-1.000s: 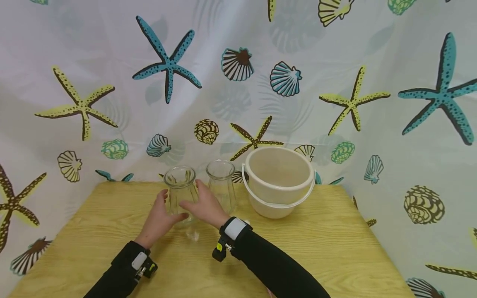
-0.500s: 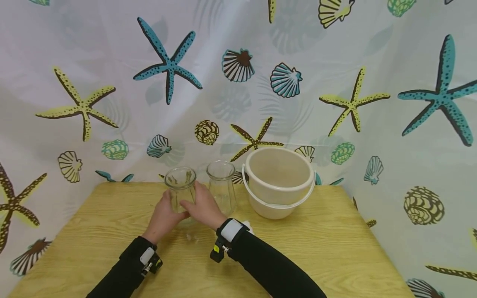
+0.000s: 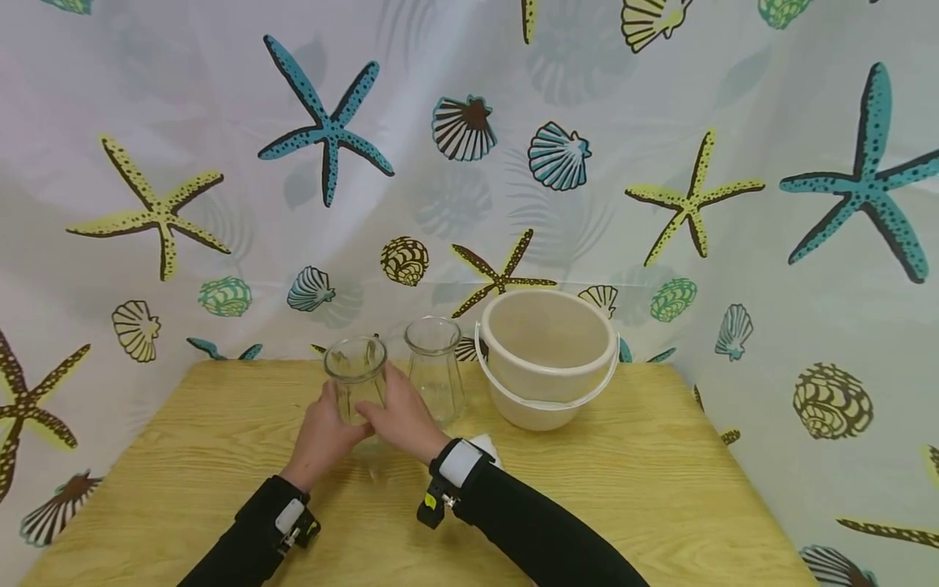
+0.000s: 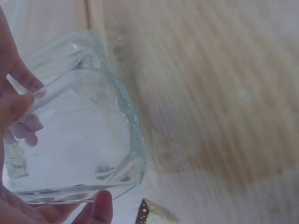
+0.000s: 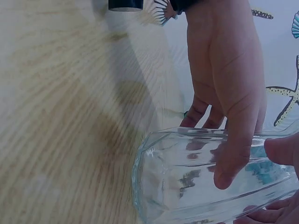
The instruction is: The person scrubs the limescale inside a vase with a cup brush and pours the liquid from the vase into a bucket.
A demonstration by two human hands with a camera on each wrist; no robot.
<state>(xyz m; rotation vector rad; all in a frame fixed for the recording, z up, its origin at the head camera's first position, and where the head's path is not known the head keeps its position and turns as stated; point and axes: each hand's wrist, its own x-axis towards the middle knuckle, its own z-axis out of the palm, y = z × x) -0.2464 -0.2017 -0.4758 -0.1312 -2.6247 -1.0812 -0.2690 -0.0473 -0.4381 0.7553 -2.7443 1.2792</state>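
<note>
Glass jar (image 3: 360,393), mouth up, held just left of a second jar (image 3: 438,383); two-sided grip presumably steadies the smooth, flared body. Left hand (image 3: 321,439) and right hand (image 3: 407,417) reach from near side, fingers gripping opposite walls. Base contact with desk (image 3: 631,489): cannot tell.

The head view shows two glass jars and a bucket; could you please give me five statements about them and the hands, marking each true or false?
1. The left hand and the right hand hold the same glass jar. True.
2. The second jar stands between that glass jar and the bucket. True.
3. The glass jar in the hands has a lid on. False: its mouth is open.
4. The bucket's handle hangs down across its front. True.
5. The bucket stands left of both jars. False: it stands to their right.
</note>
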